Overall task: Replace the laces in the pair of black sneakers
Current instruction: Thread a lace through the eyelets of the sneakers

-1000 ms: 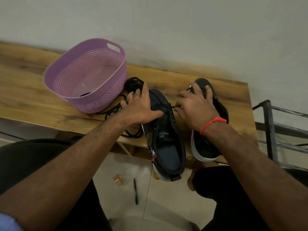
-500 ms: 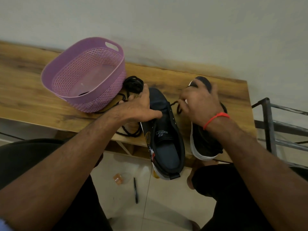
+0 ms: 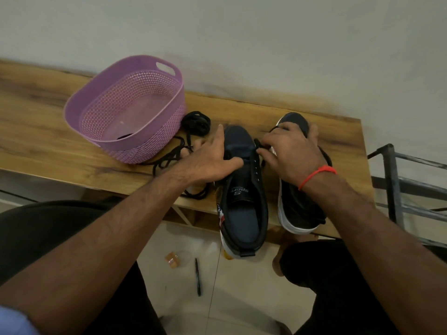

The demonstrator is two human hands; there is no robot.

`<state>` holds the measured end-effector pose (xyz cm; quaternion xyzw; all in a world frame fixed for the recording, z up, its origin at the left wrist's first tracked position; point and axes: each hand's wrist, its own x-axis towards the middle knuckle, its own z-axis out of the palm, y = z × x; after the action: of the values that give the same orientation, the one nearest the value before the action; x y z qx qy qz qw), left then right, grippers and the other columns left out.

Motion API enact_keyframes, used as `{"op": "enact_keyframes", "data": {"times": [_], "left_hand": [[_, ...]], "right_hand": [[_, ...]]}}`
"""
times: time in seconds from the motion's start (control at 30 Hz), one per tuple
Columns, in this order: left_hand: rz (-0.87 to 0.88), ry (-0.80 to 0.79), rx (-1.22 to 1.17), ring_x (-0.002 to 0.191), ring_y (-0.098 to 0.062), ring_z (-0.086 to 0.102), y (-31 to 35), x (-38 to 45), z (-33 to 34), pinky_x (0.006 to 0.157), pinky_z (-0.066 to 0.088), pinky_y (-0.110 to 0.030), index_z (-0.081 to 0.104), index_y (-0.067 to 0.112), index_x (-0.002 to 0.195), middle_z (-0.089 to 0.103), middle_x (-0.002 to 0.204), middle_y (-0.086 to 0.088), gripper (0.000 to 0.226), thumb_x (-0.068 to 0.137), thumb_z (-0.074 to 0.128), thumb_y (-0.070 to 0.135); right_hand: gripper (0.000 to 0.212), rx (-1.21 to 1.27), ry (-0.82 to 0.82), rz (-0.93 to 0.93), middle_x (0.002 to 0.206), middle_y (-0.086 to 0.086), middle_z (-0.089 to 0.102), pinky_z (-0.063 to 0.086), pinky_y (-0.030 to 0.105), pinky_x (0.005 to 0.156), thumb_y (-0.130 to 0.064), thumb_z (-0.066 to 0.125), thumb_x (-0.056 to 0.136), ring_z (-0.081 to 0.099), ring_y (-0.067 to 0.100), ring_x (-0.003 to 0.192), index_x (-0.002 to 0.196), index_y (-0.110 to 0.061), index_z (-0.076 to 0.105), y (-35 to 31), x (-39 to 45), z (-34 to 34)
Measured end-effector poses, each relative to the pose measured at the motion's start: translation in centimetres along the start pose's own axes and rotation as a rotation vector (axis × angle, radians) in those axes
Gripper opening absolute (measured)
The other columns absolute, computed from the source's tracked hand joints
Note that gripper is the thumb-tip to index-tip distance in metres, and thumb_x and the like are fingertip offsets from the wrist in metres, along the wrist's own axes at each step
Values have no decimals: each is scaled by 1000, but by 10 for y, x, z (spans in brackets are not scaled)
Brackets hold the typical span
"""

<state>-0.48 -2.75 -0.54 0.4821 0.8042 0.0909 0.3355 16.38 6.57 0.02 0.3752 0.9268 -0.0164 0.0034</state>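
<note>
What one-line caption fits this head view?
Left hand steadies a black sneaker while right hand pinches its lace beside the purple basket.

Home — wooden bench (image 3: 60, 131), tiled floor (image 3: 242, 286).

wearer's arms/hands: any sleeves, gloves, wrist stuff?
No gloves. Left hand and forearm are bare; a light blue sleeve edge shows at the frame's lower left corner. Right hand is bare, with a thin red-orange band round the wrist.

A purple basket (image 3: 125, 110) stands on the left half of the desk (image 3: 36, 122), with bare wood further left. Loose black laces (image 3: 174, 158) fill the gap between basket and left sneaker (image 3: 244, 189). The right sneaker (image 3: 297, 213) lies just beside it, with bare desk beyond.
</note>
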Motion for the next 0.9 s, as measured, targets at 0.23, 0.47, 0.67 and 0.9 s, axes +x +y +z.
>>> {"op": "enact_keyframes", "data": {"times": [0.23, 0.47, 0.67, 0.9], "left_hand": [[-6, -8, 19, 147, -33, 29, -6, 4, -4, 117, 17, -62, 4, 38, 160, 36, 160, -2, 83, 95, 46, 65], [34, 79, -31, 109, -18, 67, -9, 2, -28, 107, 40, -59, 54, 34, 139, 73, 109, 6, 53, 95, 54, 64], [107, 61, -399, 90, -12, 71, -9, 0, -37, 74, 60, -34, 57, 30, 137, 65, 116, 4, 37, 101, 60, 36], [76, 0, -96, 89, -6, 61, -13, 5, -16, 70, 48, -23, 48, 24, 145, 66, 103, 6, 49, 99, 64, 27]], "right_hand": [[14, 939, 322, 292, 79, 0, 72, 51, 28, 72, -23, 67, 93, 66, 14, 75, 83, -15, 73, 15, 9, -14], [15, 1132, 134, 219, 72, 0, 73, 57, 31, 71, -7, 61, 95, 69, 16, 68, 101, -21, 64, 9, 12, -11], [17, 1629, -1, 165, 70, 6, 62, 52, 29, 62, 0, 52, 97, 56, 19, 59, 99, -3, 68, 9, 6, -36], [20, 1555, -43, 196, 82, 12, 72, 51, 33, 65, -5, 49, 100, 61, 22, 67, 100, -6, 70, 10, 6, -28]]}}
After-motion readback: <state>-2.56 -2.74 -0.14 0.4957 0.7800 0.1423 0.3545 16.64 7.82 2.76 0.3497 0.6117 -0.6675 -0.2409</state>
